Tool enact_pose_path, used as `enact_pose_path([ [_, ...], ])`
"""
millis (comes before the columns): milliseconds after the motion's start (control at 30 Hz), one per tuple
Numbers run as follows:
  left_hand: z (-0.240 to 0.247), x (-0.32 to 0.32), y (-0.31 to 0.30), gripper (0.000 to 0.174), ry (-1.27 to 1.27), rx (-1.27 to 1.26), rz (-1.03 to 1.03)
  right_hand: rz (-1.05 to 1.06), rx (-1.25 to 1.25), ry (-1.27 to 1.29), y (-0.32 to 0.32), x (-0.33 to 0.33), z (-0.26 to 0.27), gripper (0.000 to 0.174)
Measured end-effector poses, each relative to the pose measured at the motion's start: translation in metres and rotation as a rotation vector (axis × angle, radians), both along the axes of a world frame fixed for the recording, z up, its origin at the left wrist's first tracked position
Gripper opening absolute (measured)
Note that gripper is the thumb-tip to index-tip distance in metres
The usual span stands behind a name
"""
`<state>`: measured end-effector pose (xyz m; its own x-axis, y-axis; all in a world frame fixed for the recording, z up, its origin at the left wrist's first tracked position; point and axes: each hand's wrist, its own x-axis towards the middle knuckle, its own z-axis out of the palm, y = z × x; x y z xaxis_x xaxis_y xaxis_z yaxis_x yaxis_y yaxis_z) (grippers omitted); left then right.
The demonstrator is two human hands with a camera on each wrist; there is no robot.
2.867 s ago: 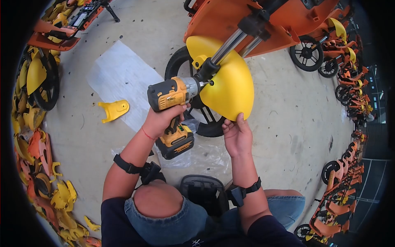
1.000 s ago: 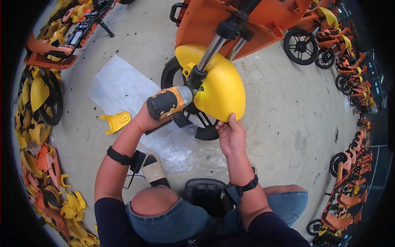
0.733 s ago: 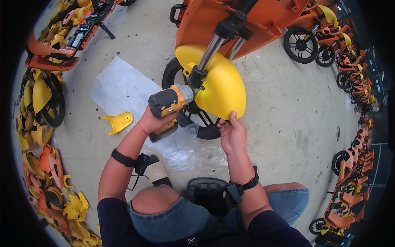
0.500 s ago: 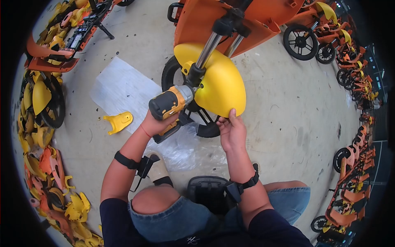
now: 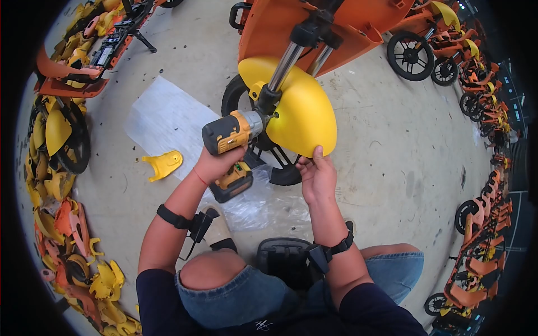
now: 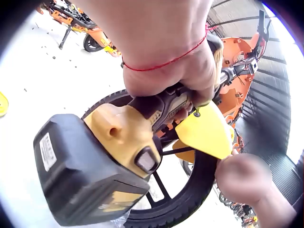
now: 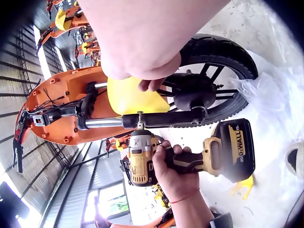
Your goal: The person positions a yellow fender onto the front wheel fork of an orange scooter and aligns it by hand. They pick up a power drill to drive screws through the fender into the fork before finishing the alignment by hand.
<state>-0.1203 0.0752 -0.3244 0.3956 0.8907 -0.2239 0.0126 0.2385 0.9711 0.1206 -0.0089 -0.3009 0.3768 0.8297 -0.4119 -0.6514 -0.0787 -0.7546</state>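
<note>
My left hand [image 5: 219, 166] grips the handle of a yellow-and-black cordless impact driver [image 5: 231, 133]. The driver's nose meets a dark fastener [image 7: 140, 114] at the side of a yellow front fender [image 5: 308, 115], beside the fork leg [image 5: 284, 68]. With thumb on the outer face and fingers behind, my right hand [image 5: 318, 178] pinches the fender's lower tip. Below the fender shows the black spoked wheel [image 5: 286, 175]. The battery [image 6: 90, 171] fills the near part of the left wrist view.
An orange body panel [image 5: 330, 42] rises above the fender. On the floor lie a small yellow bracket [image 5: 163, 164], a white sheet [image 5: 168, 112] and clear plastic [image 5: 252, 204]. Piled body parts [image 5: 73, 252] line the left; scooters with wheels [image 5: 410, 56] stand along the right.
Over the last second the driver's handle and battery have swung out from beneath my left hand into sight. Its nose stays at the fender's side. My right hand keeps its hold on the tip.
</note>
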Motion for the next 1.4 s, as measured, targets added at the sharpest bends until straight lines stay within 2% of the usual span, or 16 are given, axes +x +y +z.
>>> enact_pose_path([
  [167, 0.002, 0.013, -0.012, 0.02, -0.112, -0.16, 0.08, -0.021, -0.016, -0.016, 0.0, -0.002, -0.001, 0.03],
  [300, 0.001, 0.015, -0.014, 0.02, -0.192, -0.131, 0.058, -0.002, -0.027, -0.016, 0.001, -0.001, 0.005, 0.031],
  [633, 0.003, 0.022, -0.018, 0.014, -0.145, -0.097, 0.126, -0.03, -0.035, -0.055, 0.002, -0.004, 0.002, 0.033],
  [767, 0.013, 0.026, -0.02, 0.014, -0.178, -0.238, 0.143, -0.04, -0.057, -0.084, 0.004, -0.003, 0.004, 0.035],
  [1000, 0.009, 0.024, -0.021, 0.02, -0.302, -0.207, 0.126, -0.021, -0.07, -0.085, 0.004, -0.002, 0.006, 0.034],
  [1200, 0.021, 0.023, -0.02, 0.021, -0.288, -0.197, 0.165, 0.021, -0.069, -0.079, 0.002, 0.002, 0.004, 0.033],
  [1333, 0.027, 0.028, -0.028, 0.022, -0.172, -0.109, 0.186, 0.057, -0.053, -0.069, 0.0, 0.009, 0.001, 0.033],
  [1400, 0.016, 0.019, -0.02, 0.022, -0.271, -0.177, 0.143, 0.075, -0.033, -0.052, -0.002, 0.011, 0.001, 0.034],
])
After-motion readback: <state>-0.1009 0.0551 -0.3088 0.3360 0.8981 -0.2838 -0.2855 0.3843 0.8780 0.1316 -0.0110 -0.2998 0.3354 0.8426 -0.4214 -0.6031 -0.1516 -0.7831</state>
